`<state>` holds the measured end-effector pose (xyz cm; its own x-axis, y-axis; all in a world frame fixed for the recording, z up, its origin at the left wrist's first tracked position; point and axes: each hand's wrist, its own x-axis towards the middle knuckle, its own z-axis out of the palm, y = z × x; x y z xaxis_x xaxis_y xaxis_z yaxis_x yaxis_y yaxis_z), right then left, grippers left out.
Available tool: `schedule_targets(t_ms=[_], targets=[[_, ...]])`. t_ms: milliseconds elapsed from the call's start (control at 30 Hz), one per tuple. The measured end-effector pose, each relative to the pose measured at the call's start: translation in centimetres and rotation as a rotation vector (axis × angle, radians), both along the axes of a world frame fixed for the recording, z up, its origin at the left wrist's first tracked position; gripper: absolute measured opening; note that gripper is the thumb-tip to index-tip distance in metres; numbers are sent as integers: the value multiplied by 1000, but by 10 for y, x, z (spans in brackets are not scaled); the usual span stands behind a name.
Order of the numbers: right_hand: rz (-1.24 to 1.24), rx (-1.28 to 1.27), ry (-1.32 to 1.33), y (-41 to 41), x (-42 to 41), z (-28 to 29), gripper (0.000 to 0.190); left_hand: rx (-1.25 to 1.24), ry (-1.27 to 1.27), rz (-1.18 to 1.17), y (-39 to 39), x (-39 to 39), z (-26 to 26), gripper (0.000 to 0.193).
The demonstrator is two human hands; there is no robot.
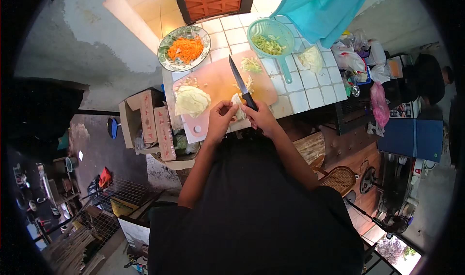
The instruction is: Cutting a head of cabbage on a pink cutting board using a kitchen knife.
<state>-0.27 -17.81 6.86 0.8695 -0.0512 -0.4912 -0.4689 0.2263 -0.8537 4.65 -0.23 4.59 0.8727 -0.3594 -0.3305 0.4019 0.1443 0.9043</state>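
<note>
My left hand [222,118] pinches a small pale piece of cabbage [236,101] at the near edge of a pink cutting board [221,70]. In my right hand [261,116] is a kitchen knife [239,77] with a black handle, its blade pointing away from me over the board. The right fingers also touch the cabbage piece. A larger chunk of cabbage [192,101] rests on the board's left side, with chopped bits [189,82] behind it. Shredded cabbage [251,65] lies in a small heap near the far right corner, and more shreds sit beside the blade.
A patterned plate [165,48] of grated carrot [186,50] stands at the back left. Behind the board on the right, a green strainer [290,31] holds chopped greens [268,44]. Another cabbage piece [311,59] lies on the white tiled counter [318,89]. A turquoise curtain [319,10] hangs near it.
</note>
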Motion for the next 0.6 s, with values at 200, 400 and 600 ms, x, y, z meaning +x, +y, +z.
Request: schedule_targets(t_ms=[200, 400, 600], targets=[[14, -65, 28, 5, 5, -10, 15, 48, -103, 26, 4, -1, -15, 21], [18, -409, -115, 4, 9, -39, 22, 528, -321, -30, -1, 0, -8, 29], [49, -803, -226, 9, 9, -40, 23, 714, -483, -21, -8, 0, 0, 31]])
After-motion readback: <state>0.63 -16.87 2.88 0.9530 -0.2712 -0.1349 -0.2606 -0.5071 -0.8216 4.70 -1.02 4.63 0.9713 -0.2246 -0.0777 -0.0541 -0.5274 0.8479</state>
